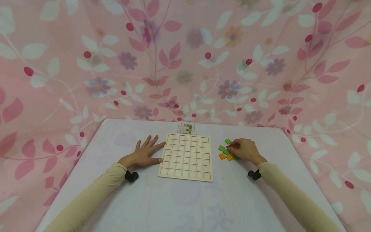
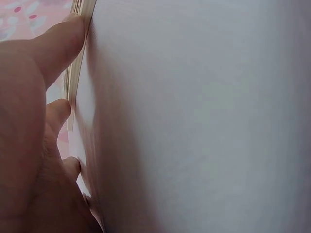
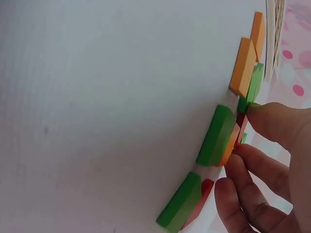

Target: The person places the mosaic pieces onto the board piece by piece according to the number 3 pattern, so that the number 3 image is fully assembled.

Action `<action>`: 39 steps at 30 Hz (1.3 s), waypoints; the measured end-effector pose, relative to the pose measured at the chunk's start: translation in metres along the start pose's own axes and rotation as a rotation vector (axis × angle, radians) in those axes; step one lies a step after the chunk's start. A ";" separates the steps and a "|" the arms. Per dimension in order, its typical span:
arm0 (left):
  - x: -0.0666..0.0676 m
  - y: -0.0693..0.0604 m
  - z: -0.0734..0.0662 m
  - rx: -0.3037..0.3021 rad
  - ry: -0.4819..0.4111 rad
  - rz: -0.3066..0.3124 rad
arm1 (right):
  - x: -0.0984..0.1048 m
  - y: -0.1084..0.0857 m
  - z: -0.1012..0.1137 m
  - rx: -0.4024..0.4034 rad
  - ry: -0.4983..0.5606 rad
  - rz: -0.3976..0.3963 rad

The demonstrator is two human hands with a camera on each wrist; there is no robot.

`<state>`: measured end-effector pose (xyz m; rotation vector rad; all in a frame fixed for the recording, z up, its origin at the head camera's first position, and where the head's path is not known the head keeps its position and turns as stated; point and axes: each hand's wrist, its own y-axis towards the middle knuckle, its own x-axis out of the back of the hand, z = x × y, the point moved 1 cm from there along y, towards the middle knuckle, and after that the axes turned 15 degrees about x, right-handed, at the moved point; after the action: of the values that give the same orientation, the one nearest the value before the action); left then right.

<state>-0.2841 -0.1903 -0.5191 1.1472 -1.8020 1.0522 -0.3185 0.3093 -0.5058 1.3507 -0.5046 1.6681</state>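
A pale wooden board with a grid of square recesses lies on the table. My left hand rests flat with spread fingers, its thumb and index fingertip touching the board's left edge. To the right of the board, my right hand is over a small group of coloured square tiles. Its thumb and fingertips pinch a red tile, partly hidden by the fingers. Around it lie green tiles, orange tiles and another red tile, some of them overlapping in the right wrist view.
Behind the board stands a small grid card with coloured squares on it. A white cloth covers the table. Pink floral fabric hangs along the back and sides.
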 end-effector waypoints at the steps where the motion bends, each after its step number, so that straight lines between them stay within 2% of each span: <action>1: 0.000 0.000 0.000 -0.001 0.000 -0.001 | 0.000 0.000 0.001 0.006 -0.002 0.002; 10: -0.003 0.003 0.003 -0.010 -0.004 -0.013 | 0.000 0.006 0.004 0.071 0.032 0.027; 18: -0.004 0.003 0.004 -0.003 -0.025 -0.010 | -0.004 0.006 0.008 0.083 -0.050 0.007; 24: -0.010 0.006 0.010 -0.033 -0.052 -0.025 | -0.010 0.005 0.010 0.090 -0.175 0.049; 28: -0.005 0.003 0.004 -0.025 -0.052 -0.010 | -0.013 0.003 0.011 0.077 -0.186 0.054; 32: -0.006 0.003 0.004 -0.005 -0.013 -0.003 | -0.013 0.003 0.012 0.095 -0.210 0.023; 36: -0.006 0.003 0.004 0.009 0.008 -0.008 | -0.011 0.010 0.017 0.124 -0.231 -0.007; 39: -0.005 0.003 0.003 0.006 0.011 -0.012 | -0.010 0.018 0.024 0.110 -0.207 0.006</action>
<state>-0.2857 -0.1907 -0.5259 1.1516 -1.7827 1.0555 -0.3200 0.2777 -0.5029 1.6144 -0.5420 1.5887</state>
